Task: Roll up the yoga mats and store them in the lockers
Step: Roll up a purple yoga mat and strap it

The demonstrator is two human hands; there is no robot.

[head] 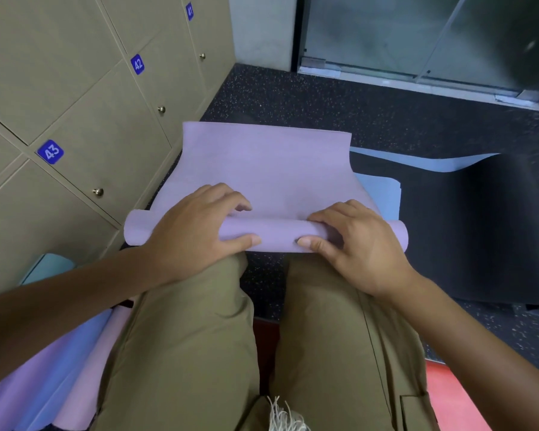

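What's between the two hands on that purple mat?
In the head view, only the rolled part of the purple mat spans between the left hand and right hand.

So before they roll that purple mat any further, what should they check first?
1. Left hand curled round the roll: ok.
2. Right hand curled round the roll: ok.
3. Purple mat flat ahead of the roll: ok.
4. Roll ends even: not ok, the left end looks looser.
5. Lockers open for storing: not ok, the doors in view are closed.
6. Roll tightness inside: cannot tell.
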